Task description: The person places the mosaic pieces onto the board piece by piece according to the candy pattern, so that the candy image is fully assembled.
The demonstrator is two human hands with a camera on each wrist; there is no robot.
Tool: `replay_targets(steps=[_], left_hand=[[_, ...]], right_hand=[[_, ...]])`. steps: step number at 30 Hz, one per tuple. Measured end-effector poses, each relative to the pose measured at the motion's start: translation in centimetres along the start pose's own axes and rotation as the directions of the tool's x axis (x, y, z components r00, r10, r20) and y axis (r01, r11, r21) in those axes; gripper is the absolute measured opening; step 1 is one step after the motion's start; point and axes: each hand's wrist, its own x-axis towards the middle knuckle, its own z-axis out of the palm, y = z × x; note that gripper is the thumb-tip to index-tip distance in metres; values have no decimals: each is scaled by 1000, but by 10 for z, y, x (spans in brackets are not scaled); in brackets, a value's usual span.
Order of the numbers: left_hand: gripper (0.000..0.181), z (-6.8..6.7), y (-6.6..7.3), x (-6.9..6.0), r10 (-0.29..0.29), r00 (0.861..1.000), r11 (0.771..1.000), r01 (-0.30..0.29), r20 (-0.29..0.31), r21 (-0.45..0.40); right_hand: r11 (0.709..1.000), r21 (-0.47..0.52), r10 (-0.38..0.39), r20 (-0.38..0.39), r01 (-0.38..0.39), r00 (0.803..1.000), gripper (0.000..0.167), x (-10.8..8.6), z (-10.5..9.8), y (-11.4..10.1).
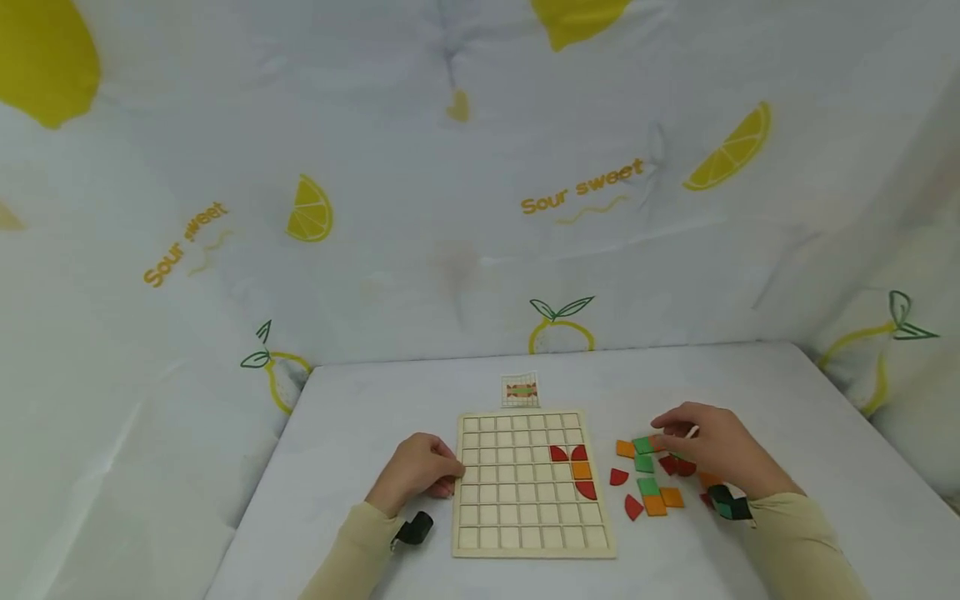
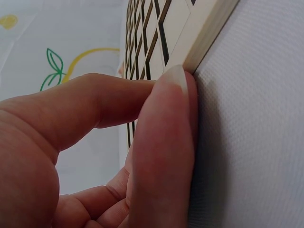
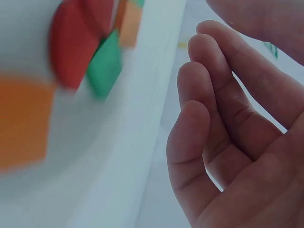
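Right grip (image 1: 708,439): loosely bent, empty, over flat red, green, orange tiles (image 1: 648,487) | pale wooden gridded board (image 1: 510,493): leftward | left grip (image 1: 417,470): pinching board's left edge

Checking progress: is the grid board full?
Mostly empty: the grid board holds three red quarter-circle tiles and one orange square tile; other cells are bare.

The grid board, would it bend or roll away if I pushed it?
The grid board is probably stiff: its edge looks straight and fairly thick. It seems unlikely to roll or tip, since it lies flat and wide on the table. If tilted, it might spill the orange square, which appears simply set into a cell.
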Motion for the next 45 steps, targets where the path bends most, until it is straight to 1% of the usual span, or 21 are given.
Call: replay_targets(steps=[4, 6, 12, 15, 19, 23, 32, 37, 41, 45], left_hand=[[18, -2, -2, 1, -10, 1000, 1000, 10, 3, 3], [19, -3, -3, 0, -13, 1000, 1000, 13, 6, 5], [20, -3, -1, -1, 10, 1000, 1000, -10, 9, 12], [19, -1, 1, -1, 22, 1000, 1000, -22, 16, 9], [18, 1, 2, 0, 15, 1000, 1000, -15, 21, -1], [17, 3, 2, 1, 5, 1000, 1000, -5, 18, 1], [16, 0, -1, -1, -3, 1000, 1000, 3, -1, -8], [17, -1, -1, -1, -9, 1000, 1000, 9, 8, -13], [17, -1, 1, -2, -2, 1000, 1000, 2, 13, -18], [17, -1, 1, -2, 5, 1000, 1000, -5, 8, -20]], right_hand=[[999, -43, 23, -27, -24, 999, 33, -4, -9, 20], [998, -50, 36, -26, -37, 999, 34, -5, -12, 28], [997, -23, 80, 5, -80, 997, 41, -5, -13, 39], [995, -21, 103, 11, -102, 995, 42, -5, -12, 43], [991, -14, 131, 42, -130, 991, 36, -4, -7, 44], [990, 1, 139, 69, -139, 988, 33, -4, -4, 44], [993, -35, 116, 60, -114, 991, 36, 2, -9, 47], [989, -57, 140, 56, -137, 989, 40, 3, -9, 49], [987, -38, 158, 61, -156, 985, 42, 4, -7, 50], [988, -18, 153, 62, -152, 986, 41, 6, -5, 51]])
